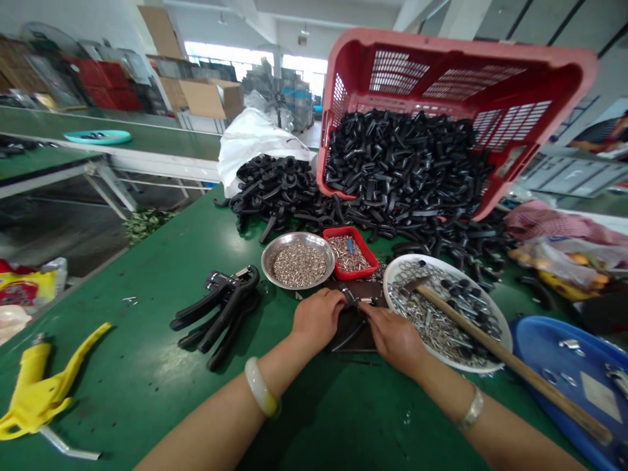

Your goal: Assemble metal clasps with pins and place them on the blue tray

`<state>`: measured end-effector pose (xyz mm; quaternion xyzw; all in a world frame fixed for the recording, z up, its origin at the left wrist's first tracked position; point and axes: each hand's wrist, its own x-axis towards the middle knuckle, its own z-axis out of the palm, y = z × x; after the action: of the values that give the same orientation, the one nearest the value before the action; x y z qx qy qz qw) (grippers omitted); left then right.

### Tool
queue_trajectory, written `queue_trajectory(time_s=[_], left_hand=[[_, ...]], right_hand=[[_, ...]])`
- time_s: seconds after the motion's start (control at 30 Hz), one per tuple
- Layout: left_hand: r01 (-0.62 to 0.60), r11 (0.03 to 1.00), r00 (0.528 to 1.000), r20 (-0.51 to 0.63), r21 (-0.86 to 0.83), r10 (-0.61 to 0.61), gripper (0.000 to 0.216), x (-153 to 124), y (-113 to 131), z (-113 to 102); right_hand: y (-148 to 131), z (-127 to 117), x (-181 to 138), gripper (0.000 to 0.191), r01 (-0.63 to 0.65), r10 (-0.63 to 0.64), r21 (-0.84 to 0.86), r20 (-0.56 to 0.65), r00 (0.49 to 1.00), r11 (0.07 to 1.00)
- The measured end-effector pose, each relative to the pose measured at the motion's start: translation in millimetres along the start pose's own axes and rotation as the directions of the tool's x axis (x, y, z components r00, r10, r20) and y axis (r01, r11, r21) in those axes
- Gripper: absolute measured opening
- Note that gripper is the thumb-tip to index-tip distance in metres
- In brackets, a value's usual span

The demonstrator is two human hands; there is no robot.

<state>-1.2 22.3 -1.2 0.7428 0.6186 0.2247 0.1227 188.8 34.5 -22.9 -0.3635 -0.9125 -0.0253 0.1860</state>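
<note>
Both my hands are closed on a black hand grip exerciser (pixel 349 296) with a small coil spring, over a dark pad on the green table. My left hand (pixel 316 319) pinches its left side, and my right hand (pixel 400 341) holds its right side near the spring. Fingers hide much of it. Left of my hands lie assembled black hand grips (pixel 223 311), stacked together. Just beyond stand a metal bowl (pixel 298 265) of small metal parts and a red tray (pixel 350 254) of pins. A white basin (pixel 444 314) of hardware is beside my right hand, with a hammer (pixel 471 327) across it.
A tilted red crate (pixel 456 52) spills black handles (pixel 402 163) along the table's back. A white sack (pixel 262 140) stands left of it. A yellow air blow gun (pixel 42 389) lies at front left. At right is a blue basin (pixel 544 386) with metal parts.
</note>
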Motion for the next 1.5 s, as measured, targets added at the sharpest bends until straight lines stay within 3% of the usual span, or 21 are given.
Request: queue_trajectory(time_s=[0.2,0.33,0.67,0.9,1.03,1.1,1.2,1.37,1.5], left_hand=[[-0.204,0.979,0.979,-0.023,-0.012,0.204,0.035,25.9,8.7,14.2],[-0.33,0.94,0.942,-0.032,0.082,0.333,0.044,28.8,1.6,16.7],[-0.476,0.84,0.879,0.132,0.261,0.457,0.059,42.4,10.8,5.2],[-0.404,0.912,0.91,0.125,0.069,0.394,0.07,47.0,3.8,10.4],[-0.433,0.897,0.902,0.045,0.089,0.43,0.056,39.5,-1.3,18.9],[-0.459,0.863,0.887,0.043,0.211,0.461,0.049,34.1,-1.0,23.0],[-0.524,0.76,0.846,0.131,0.385,0.517,0.051,28.4,2.6,24.1],[-0.667,0.601,0.739,0.287,0.441,0.609,0.054,31.6,10.3,14.5],[-0.658,0.638,0.753,0.32,0.4,0.576,0.055,36.7,11.8,9.0]], right_hand=[[2.2,2.7,-22.3,0.052,-0.202,0.241,0.328,-0.085,0.967,0.923],[4.7,6.8,-24.2,0.051,-0.205,0.262,0.401,-0.09,0.961,0.893],[7.0,13.7,-26.3,0.043,-0.188,0.239,0.362,-0.102,0.966,0.913],[8.3,14.4,-26.2,0.042,-0.164,0.225,0.38,-0.122,0.967,0.91],[8.2,13.9,-24.9,0.04,-0.164,0.228,0.39,-0.123,0.966,0.906],[8.1,13.5,-24.6,0.04,-0.17,0.233,0.396,-0.117,0.965,0.903],[8.5,13.0,-24.9,0.039,-0.178,0.237,0.389,-0.109,0.965,0.904],[9.3,15.2,-27.0,0.033,-0.2,0.251,0.344,-0.11,0.962,0.917],[6.1,13.6,-24.3,0.036,-0.189,0.237,0.362,-0.094,0.967,0.913]])
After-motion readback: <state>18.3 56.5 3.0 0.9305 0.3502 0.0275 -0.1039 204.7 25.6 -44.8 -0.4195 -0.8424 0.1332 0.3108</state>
